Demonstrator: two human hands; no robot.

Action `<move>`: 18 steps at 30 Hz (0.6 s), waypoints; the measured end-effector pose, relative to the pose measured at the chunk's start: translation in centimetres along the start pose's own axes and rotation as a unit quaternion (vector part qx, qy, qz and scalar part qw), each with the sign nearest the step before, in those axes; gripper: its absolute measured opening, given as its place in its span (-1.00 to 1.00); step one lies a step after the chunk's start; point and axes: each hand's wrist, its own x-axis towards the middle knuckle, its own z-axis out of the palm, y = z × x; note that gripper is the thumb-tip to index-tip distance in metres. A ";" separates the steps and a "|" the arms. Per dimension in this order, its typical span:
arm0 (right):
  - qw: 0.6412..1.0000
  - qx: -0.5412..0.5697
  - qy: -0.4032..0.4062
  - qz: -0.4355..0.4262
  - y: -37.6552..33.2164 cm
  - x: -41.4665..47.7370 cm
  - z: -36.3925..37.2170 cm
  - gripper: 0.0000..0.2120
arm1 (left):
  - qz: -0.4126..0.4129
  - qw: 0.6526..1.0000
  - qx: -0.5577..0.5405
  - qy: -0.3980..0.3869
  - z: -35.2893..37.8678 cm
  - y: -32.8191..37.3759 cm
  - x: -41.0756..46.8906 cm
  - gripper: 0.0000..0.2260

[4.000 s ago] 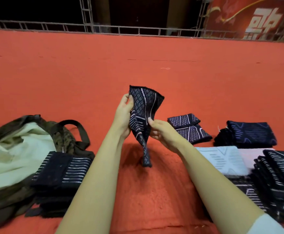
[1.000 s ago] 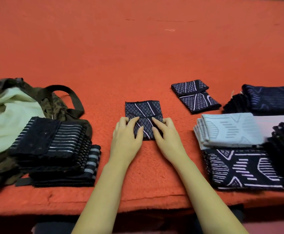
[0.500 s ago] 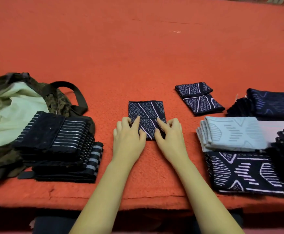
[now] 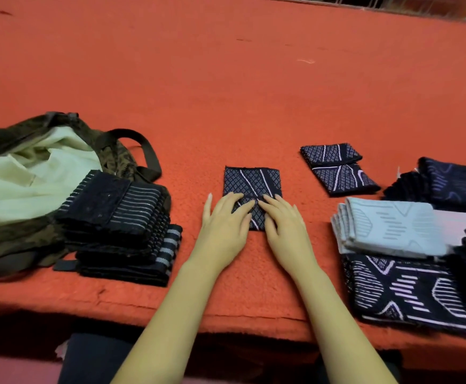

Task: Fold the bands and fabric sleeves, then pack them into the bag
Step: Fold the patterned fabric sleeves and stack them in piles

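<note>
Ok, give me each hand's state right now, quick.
Left hand: open, fingers flat, pressing the folded diamond-pattern sleeve.
Right hand: open, fingers flat, pressing the same sleeve.

Both forearms [image 4: 171, 314] are showing bare right up to the left hand [image 4: 223, 220] and the right hand [image 4: 284, 225], whose slim fingers are carrying longish nails. Below the table's [image 4: 226, 322] near edge, the person is wearing dark navy clothing [image 4: 96, 356] over the lap.

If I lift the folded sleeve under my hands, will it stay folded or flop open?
Probably floppy: the sleeve is thin knit pressed flat, so it may fall open. Likely light too. The fuzzy red cloth should resist sliding.
</note>
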 end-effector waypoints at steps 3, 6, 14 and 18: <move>1.000 0.020 -0.005 0.015 -0.1 0.0 -0.2 -0.65 | 0.019 0.999 0.008 -0.027 -0.2 -0.3 -0.4 -0.57; 0.999 0.024 -0.012 0.022 -0.2 0.0 -0.2 -0.65 | 0.030 0.997 0.035 -0.068 -0.1 -0.5 -0.3 -0.52; 0.988 0.147 -0.029 0.042 0.1 -0.1 -0.7 -0.51 | 0.023 0.999 -0.042 -0.021 0.2 -0.8 0.2 -0.62; 0.980 0.195 0.003 0.040 0.2 -0.3 -0.9 -0.56 | 0.020 0.996 -0.064 0.060 -0.2 -0.7 0.9 -0.54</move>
